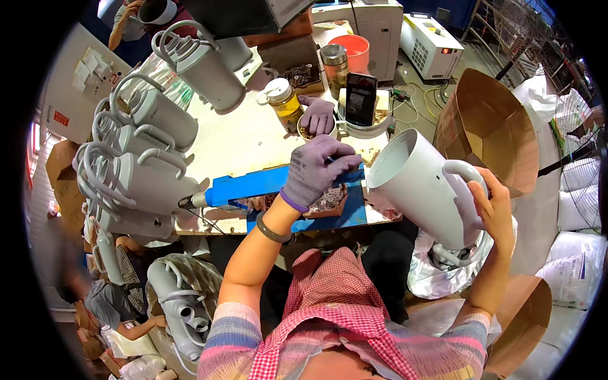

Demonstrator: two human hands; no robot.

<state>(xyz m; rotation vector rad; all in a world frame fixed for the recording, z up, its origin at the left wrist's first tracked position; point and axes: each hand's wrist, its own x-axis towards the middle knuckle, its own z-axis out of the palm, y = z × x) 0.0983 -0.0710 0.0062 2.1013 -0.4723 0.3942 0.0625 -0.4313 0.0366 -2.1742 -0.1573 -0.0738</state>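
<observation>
Head view, looking down: left hand (316, 170) in a grey knit glove, grip clenched on the rear of a blue powered tool (259, 185) lying across the near edge of the table (247, 136), metal tip pointing left. Right hand (494, 212) bare, grip grasping the handle of a white plastic kettle body (424, 190), held tilted in the air off the right end of the table, open mouth turned toward the tool. Just under the left hand, a small tray of metal parts (326, 201) on a blue board (354, 209). Farther back, another person's gloved hand (318, 114) over a small bowl, beside a yellow-filled jar (283, 98) and a dark phone (361, 98) propped upright. Along the left, a row of finished white kettle bodies (145, 145). To the right, open brown cardboard boxes (494, 126).
</observation>
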